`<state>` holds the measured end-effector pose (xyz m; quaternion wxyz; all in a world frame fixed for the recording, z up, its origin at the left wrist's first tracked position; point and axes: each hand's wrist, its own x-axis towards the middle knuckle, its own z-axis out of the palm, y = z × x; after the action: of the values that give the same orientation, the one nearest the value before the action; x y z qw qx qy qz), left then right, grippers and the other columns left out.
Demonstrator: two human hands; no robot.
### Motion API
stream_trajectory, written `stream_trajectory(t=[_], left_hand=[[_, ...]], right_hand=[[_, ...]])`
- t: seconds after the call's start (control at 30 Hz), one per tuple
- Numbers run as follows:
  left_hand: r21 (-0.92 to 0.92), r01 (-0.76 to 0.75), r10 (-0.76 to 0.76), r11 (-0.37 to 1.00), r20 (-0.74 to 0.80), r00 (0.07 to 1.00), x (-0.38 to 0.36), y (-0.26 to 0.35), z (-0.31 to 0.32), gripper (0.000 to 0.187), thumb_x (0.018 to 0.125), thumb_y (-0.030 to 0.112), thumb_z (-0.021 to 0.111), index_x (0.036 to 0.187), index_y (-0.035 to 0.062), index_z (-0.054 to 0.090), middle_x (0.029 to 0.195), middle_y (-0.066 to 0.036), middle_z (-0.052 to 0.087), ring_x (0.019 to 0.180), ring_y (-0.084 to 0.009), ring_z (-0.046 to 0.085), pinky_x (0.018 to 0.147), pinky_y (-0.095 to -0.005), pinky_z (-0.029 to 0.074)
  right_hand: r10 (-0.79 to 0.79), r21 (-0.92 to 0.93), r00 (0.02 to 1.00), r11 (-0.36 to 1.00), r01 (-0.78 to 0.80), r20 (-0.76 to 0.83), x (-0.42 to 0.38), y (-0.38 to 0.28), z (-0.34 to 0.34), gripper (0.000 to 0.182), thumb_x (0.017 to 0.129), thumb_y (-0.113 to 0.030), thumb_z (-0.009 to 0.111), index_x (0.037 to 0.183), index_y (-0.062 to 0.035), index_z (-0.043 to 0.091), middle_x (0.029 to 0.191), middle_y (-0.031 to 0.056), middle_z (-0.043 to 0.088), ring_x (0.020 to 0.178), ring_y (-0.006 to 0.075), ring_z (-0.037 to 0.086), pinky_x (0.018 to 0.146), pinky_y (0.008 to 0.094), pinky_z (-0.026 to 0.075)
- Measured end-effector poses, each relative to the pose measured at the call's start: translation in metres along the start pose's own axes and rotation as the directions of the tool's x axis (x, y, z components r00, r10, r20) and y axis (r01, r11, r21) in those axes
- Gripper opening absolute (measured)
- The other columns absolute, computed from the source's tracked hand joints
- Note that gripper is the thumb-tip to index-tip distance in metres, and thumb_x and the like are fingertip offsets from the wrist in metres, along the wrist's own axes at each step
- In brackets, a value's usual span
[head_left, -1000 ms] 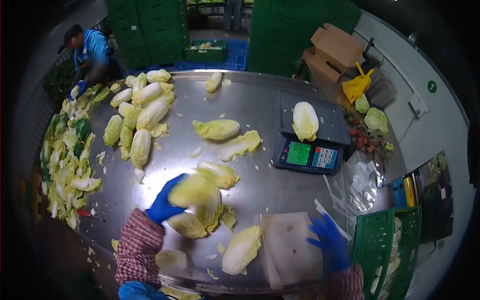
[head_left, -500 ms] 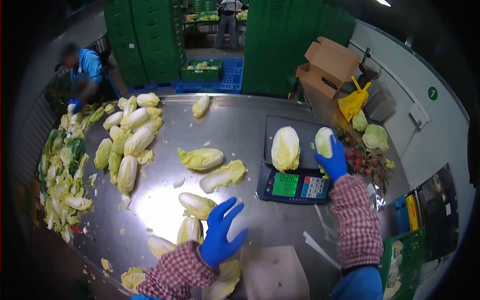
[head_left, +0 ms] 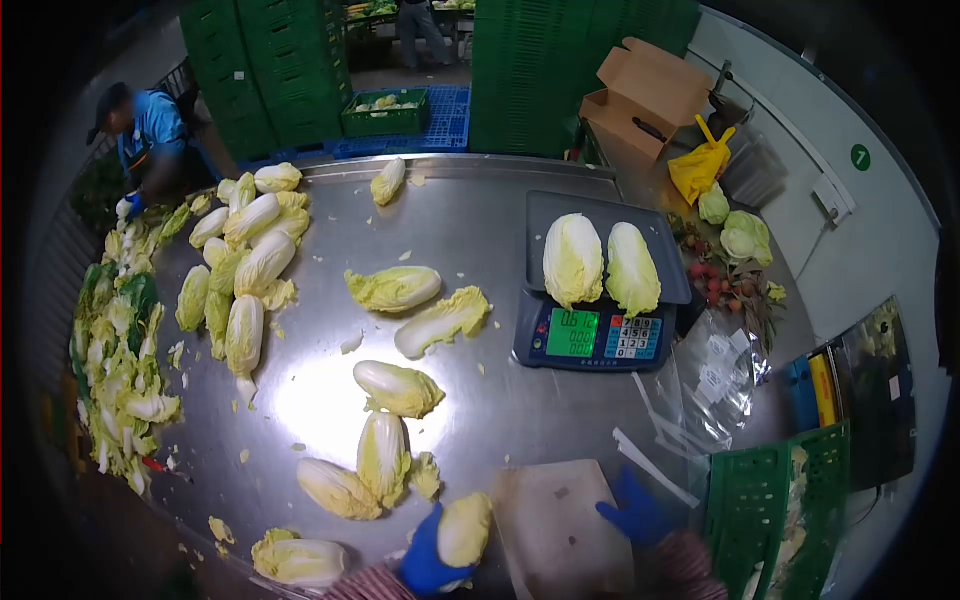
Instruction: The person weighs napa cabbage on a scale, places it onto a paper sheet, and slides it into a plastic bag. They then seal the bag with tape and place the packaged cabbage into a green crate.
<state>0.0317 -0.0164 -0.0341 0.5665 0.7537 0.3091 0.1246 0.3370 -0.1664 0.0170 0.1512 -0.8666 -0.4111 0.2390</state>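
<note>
My left hand (head_left: 428, 562), in a blue glove, grips a pale napa cabbage piece (head_left: 466, 528) at the near edge of the steel table (head_left: 480, 230). My right hand (head_left: 634, 512), also gloved blue, rests on the right edge of a pale cutting board (head_left: 560, 525). Two cabbage halves (head_left: 572, 259) (head_left: 632, 268) lie side by side on the digital scale (head_left: 598, 335), whose green display is lit. More cabbage halves (head_left: 398, 388) (head_left: 382, 456) lie on the table just ahead of my left hand.
A heap of cabbages (head_left: 245, 265) and loose leaves (head_left: 120, 340) covers the table's left side, where a person in blue (head_left: 140, 135) works. Green crates (head_left: 560, 70) stack at the back. A green crate (head_left: 775, 510) and plastic bags (head_left: 710, 385) sit right.
My right hand left a second cabbage half on the scale and came back to the cutting board. My left hand dropped to the near edge and took hold of a cabbage piece.
</note>
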Motion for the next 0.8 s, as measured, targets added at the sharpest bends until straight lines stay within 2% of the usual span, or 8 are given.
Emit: stream_trajectory(t=[0.07,0.13,0.17,0.23,0.4,0.47,0.57,0.8], left_hand=[[-0.367,0.025,0.018,0.930,0.112,0.994,0.025,0.029,-0.035,0.105,0.055,0.032,0.079,0.133,-0.0006,0.016,0.132,-0.015,0.029,0.123,-0.0245,0.028,0.101,-0.0378,0.023],[-0.193,-0.024,-0.017,0.981,-0.211,0.977,0.034,0.028,-0.063,0.101,0.058,0.028,0.077,0.132,-0.0026,0.015,0.131,-0.016,0.030,0.122,-0.0281,0.029,0.099,-0.0380,0.026],[-0.290,-0.071,0.010,0.954,-0.206,0.979,0.061,0.059,-0.088,0.103,0.056,0.028,0.078,0.133,0.0000,0.015,0.130,-0.018,0.029,0.118,-0.0317,0.034,0.097,-0.0400,0.030],[0.588,0.020,0.302,0.809,-0.445,0.843,0.093,0.017,-0.130,0.106,0.056,0.029,0.078,0.134,0.0029,0.012,0.130,-0.021,0.027,0.114,-0.0355,0.037,0.094,-0.0438,0.034],[0.636,0.681,-0.459,0.364,-0.514,0.725,0.156,-0.003,-0.167,0.112,0.053,0.039,0.076,0.137,0.0117,0.008,0.139,-0.025,0.008,0.125,-0.0405,0.021,0.099,-0.0507,0.024],[0.776,0.334,-0.048,0.536,-0.367,0.929,0.185,-0.007,-0.153,0.111,0.053,0.044,0.075,0.135,0.0034,0.013,0.138,-0.025,0.012,0.127,-0.0394,0.016,0.101,-0.0490,0.021],[0.290,-0.307,0.395,0.906,-0.326,0.859,0.277,0.067,-0.078,0.091,0.068,0.036,0.069,0.130,-0.0062,0.020,0.135,-0.027,0.020,0.126,-0.0381,0.020,0.104,-0.0414,0.017],[0.330,0.050,0.065,0.943,-0.329,0.942,0.442,0.129,0.023,0.107,0.056,0.050,0.072,0.132,-0.0014,0.017,0.128,-0.027,0.031,0.117,-0.0377,0.034,0.096,-0.0426,0.031]], right_hand=[[0.197,0.195,0.970,0.955,-0.223,0.145,-0.014,0.044,0.061,0.061,0.075,-0.011,0.064,0.127,-0.0006,0.035,0.120,0.0103,0.044,0.105,0.0212,0.047,0.091,0.0325,0.037],[0.219,0.759,0.975,0.640,-0.116,-0.035,-0.028,0.065,0.070,0.060,0.076,-0.008,0.063,0.128,-0.0005,0.033,0.119,0.0106,0.045,0.104,0.0195,0.047,0.089,0.0317,0.038],[0.200,0.659,0.975,0.747,-0.089,-0.095,-0.027,0.068,0.059,0.059,0.078,-0.008,0.061,0.128,-0.0007,0.032,0.118,0.0098,0.045,0.103,0.0181,0.047,0.088,0.0301,0.038],[0.203,0.641,0.974,0.762,-0.092,-0.102,0.003,0.057,0.001,0.056,0.081,-0.010,0.057,0.129,-0.0010,0.030,0.119,0.0097,0.045,0.105,0.0167,0.045,0.088,0.0283,0.038],[0.174,0.726,0.943,0.682,0.093,-0.285,0.115,0.041,-0.118,0.050,0.083,-0.014,0.053,0.127,-0.0018,0.035,0.122,0.0124,0.044,0.108,0.0192,0.044,0.090,0.0294,0.037],[0.015,0.614,0.930,0.755,0.230,-0.366,0.175,0.042,-0.131,0.065,0.079,-0.021,0.060,0.130,0.0020,0.028,0.127,0.0167,0.039,0.116,0.0235,0.039,0.095,0.0314,0.032],[0.035,0.477,0.930,0.865,0.156,-0.366,0.268,0.036,-0.121,0.080,0.072,-0.033,0.066,0.131,0.0032,0.026,0.129,0.0194,0.037,0.119,0.0273,0.036,0.098,0.0331,0.029],[0.086,0.616,0.941,0.775,0.144,-0.328,0.336,0.004,-0.099,0.093,0.063,-0.032,0.074,0.131,0.0021,0.022,0.121,0.0205,0.044,0.106,0.0316,0.049,0.088,0.0361,0.041]])
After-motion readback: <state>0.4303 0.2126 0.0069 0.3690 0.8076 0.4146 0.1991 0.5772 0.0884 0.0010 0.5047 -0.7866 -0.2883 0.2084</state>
